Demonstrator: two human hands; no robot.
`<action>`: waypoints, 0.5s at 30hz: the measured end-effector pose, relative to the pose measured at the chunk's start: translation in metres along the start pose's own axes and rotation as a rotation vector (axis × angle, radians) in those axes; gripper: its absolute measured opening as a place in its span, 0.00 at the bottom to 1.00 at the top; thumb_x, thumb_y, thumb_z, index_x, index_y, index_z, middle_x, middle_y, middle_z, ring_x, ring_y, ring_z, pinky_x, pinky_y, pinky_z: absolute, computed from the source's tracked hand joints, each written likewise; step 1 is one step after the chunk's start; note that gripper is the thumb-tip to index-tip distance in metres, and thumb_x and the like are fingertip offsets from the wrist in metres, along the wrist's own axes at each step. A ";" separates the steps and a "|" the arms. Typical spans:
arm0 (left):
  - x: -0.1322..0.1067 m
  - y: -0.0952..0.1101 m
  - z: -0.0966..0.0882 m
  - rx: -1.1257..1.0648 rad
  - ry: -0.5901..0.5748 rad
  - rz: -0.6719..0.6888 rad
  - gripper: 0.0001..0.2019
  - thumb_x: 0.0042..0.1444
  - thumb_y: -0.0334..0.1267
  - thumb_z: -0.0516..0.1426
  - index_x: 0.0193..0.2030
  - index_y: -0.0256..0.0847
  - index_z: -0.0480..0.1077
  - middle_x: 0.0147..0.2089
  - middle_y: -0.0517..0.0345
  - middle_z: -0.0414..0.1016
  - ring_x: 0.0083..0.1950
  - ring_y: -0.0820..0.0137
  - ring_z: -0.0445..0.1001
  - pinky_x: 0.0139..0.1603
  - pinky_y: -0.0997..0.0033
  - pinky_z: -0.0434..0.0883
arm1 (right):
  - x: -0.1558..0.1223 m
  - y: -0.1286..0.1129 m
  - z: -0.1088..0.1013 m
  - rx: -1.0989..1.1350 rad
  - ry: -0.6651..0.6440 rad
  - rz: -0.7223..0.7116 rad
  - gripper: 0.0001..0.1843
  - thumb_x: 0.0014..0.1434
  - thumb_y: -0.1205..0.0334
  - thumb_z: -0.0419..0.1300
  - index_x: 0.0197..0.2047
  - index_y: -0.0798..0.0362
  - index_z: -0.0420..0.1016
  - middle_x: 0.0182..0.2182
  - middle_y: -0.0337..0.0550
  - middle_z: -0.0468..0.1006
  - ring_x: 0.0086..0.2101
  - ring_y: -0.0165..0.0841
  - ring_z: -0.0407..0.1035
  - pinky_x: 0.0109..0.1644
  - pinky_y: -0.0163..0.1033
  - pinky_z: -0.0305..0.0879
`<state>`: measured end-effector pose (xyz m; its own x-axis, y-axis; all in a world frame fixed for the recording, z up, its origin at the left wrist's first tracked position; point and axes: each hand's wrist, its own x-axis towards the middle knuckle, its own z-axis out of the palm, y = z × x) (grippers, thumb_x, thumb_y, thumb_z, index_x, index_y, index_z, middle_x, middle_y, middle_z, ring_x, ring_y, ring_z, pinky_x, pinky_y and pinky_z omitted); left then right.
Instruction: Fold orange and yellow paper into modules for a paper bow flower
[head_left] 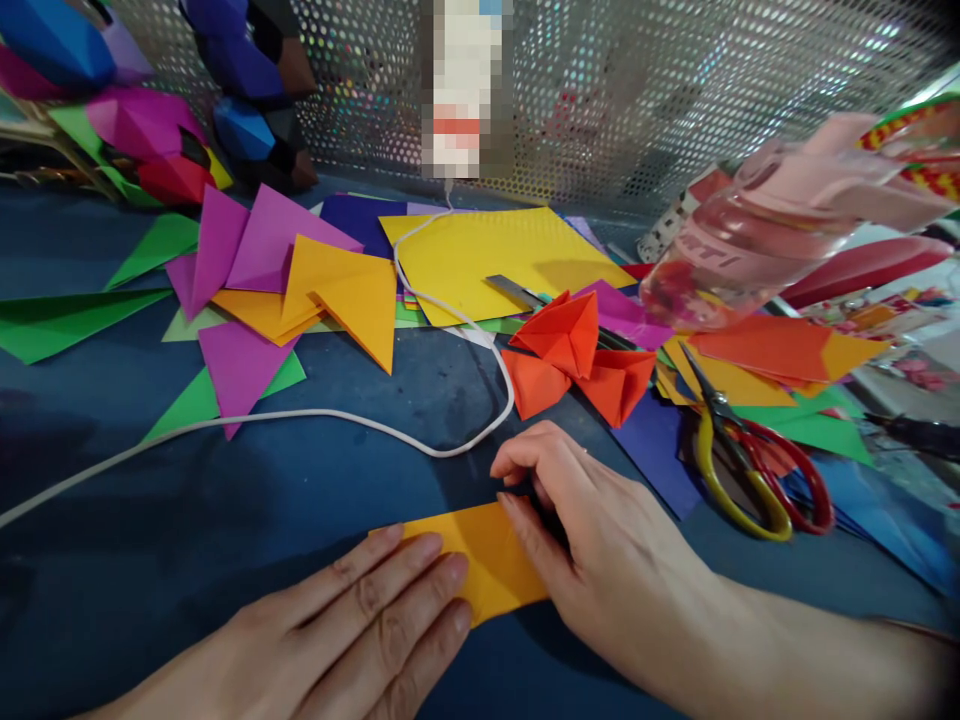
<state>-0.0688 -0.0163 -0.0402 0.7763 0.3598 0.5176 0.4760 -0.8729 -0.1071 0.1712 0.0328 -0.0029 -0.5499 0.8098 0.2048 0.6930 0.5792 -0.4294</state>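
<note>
A folded orange-yellow strip of paper [499, 560] lies on the blue tabletop in front of me. My left hand [375, 620] rests flat over its left part, fingers stretched out and side by side. At the right end of the strip is my right hand [592, 540], its thumb against the paper near the top edge. The index finger curls above the thumb with a gap between them; the other fingers are mostly hidden behind. Just beyond this hand sit several folded orange-red paper pieces [559, 335].
A white cable [322, 412] loops across the table. Scissors [739, 440] and a pink bottle [750, 240] stand right. Folded purple [247, 370], green [67, 320] and orange pieces [345, 285] lie left, yellow sheets [487, 260] behind. A perforated metal panel [637, 90] bounds the back.
</note>
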 end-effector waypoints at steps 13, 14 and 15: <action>0.003 0.002 -0.008 -0.001 -0.053 -0.023 0.18 0.68 0.45 0.53 0.58 0.37 0.72 0.61 0.57 0.74 0.62 0.63 0.71 0.69 0.64 0.62 | -0.003 0.003 -0.004 0.029 -0.038 -0.059 0.13 0.63 0.76 0.48 0.44 0.52 0.67 0.41 0.44 0.73 0.42 0.36 0.69 0.43 0.40 0.70; 0.002 0.001 -0.007 0.001 -0.060 0.002 0.19 0.68 0.46 0.53 0.58 0.36 0.71 0.61 0.56 0.74 0.63 0.62 0.70 0.69 0.63 0.62 | -0.002 0.004 -0.005 0.068 -0.047 -0.029 0.13 0.64 0.76 0.48 0.45 0.52 0.67 0.41 0.44 0.73 0.42 0.35 0.69 0.43 0.40 0.70; 0.001 -0.001 -0.006 0.002 -0.054 0.015 0.20 0.68 0.47 0.53 0.58 0.36 0.71 0.62 0.55 0.73 0.63 0.62 0.70 0.69 0.63 0.63 | -0.001 0.005 -0.008 0.113 -0.049 0.002 0.13 0.64 0.76 0.47 0.45 0.52 0.66 0.41 0.43 0.72 0.41 0.33 0.69 0.43 0.39 0.70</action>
<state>-0.0711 -0.0169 -0.0349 0.8044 0.3637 0.4698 0.4646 -0.8779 -0.1160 0.1788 0.0353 0.0014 -0.5730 0.8034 0.1619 0.6382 0.5613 -0.5268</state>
